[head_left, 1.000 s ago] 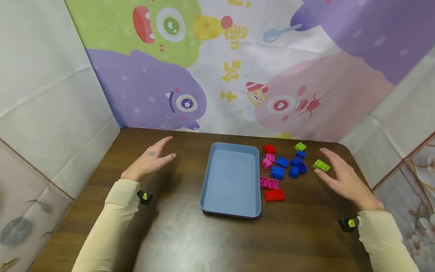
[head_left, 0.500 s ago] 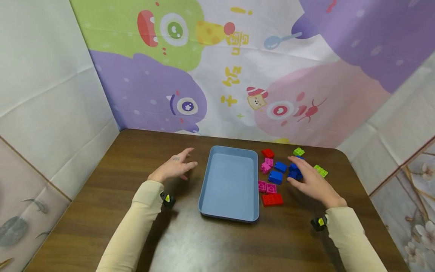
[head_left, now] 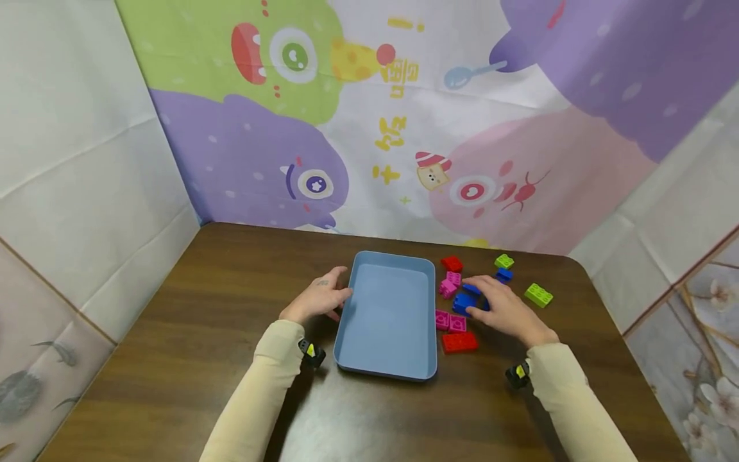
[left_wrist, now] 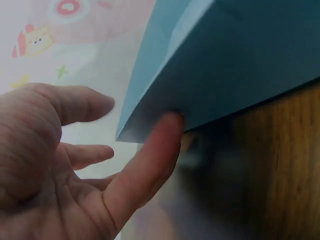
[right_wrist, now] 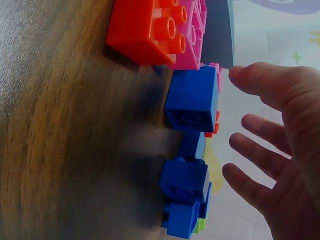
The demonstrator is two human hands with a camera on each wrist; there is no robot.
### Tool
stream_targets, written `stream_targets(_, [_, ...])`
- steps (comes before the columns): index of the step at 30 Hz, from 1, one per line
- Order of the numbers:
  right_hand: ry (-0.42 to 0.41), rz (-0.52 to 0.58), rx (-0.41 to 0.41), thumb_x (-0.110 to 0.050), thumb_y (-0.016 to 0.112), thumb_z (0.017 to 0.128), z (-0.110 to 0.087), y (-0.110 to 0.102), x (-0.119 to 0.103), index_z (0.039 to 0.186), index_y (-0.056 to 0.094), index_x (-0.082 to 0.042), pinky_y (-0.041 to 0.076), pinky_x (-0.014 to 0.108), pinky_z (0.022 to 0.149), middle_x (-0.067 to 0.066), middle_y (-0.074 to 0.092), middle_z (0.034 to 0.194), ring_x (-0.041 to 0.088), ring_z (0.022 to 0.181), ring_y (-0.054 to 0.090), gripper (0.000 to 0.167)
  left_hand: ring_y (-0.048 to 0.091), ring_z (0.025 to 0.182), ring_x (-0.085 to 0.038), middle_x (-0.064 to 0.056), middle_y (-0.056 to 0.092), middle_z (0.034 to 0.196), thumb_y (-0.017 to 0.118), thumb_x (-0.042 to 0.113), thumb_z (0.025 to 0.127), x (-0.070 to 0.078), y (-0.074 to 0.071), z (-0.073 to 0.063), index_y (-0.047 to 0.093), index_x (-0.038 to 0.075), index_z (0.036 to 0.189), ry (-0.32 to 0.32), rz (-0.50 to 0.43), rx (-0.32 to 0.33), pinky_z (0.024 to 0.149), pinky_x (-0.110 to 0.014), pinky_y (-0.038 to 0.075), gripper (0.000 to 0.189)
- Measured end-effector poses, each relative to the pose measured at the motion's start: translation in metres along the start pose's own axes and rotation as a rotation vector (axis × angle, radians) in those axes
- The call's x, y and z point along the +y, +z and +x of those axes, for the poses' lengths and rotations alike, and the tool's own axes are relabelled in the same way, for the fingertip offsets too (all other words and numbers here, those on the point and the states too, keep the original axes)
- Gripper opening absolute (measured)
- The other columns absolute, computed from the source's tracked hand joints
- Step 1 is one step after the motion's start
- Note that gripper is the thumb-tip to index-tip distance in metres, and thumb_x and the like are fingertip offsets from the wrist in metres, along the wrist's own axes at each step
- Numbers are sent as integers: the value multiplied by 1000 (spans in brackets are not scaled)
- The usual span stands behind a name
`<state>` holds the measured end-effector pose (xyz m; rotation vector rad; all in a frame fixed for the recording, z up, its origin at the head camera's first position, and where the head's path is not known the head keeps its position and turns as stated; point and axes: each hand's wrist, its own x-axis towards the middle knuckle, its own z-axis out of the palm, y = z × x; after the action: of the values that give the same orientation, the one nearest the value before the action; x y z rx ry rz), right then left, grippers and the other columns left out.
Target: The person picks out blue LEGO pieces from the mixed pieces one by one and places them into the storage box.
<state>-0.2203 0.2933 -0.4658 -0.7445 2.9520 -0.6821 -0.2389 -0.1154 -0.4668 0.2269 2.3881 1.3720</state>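
A shallow blue-grey tray [head_left: 385, 314] lies on the brown table. My left hand [head_left: 316, 298] is at its left side with fingers spread, and in the left wrist view one fingertip meets the tray's outer wall [left_wrist: 200, 85]. My right hand [head_left: 508, 311], fingers loosely bent and apart, is over the toy building bricks right of the tray. Beneath and beside it lie several blue bricks [right_wrist: 192, 97], some partly hidden by the hand. Pink bricks [head_left: 450, 321] and a red brick [head_left: 460, 342] sit close to the tray's right edge. Nothing is between the right fingers.
Two lime green bricks, one at the back [head_left: 504, 261] and one farther right [head_left: 539, 295], lie beyond the right hand. Another red brick [head_left: 452, 264] is near the tray's back corner. A printed cartoon cloth [head_left: 398, 128] rises behind the table [head_left: 190, 359].
My left hand has moved right to the tray's side. My right hand has come left from beside the green brick to over the blue bricks. The bricks and tray look unmoved on the table.
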Motion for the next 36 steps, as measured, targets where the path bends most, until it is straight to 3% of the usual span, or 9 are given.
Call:
stream_targets(7, [19,-26,-51,-16,77,91,9,8,3,137,61,-6,48,60,103,19,63,134,40,122,60,49,68,84,-28,-25,61,121,53,11,97,-2,7,0,28,4,160,1,13,-15,67,-41,63,68])
stream_targets(12, [45,-32,-74,-16,77,90,8,11,5,137,62,-9,48,63,102,18,64,134,41,122,61,49,68,86,-27,-25,62,126,51,9,98,0,9,1,30,5,159,13,13,-38,68,-43,63,65])
stream_targets(20, [37,-22,-68,-16,78,90,4,13,2,137,61,-11,51,61,100,16,67,129,37,116,64,51,70,84,-27,-28,61,128,51,8,96,-2,15,2,20,11,163,-1,50,-22,63,-40,62,74])
stream_targets(28, [-73,0,-8,-16,80,89,11,6,-12,136,62,-5,56,54,95,13,69,121,32,107,66,51,68,83,-26,-29,60,130,49,4,96,-2,13,4,21,12,164,7,42,-26,61,-41,62,74])
stream_targets(36, [-106,26,9,-16,80,88,17,2,-33,135,64,-10,58,48,90,8,69,119,24,101,65,50,69,83,-26,-30,57,135,48,5,96,1,8,1,20,11,164,1,52,-33,64,-41,62,73])
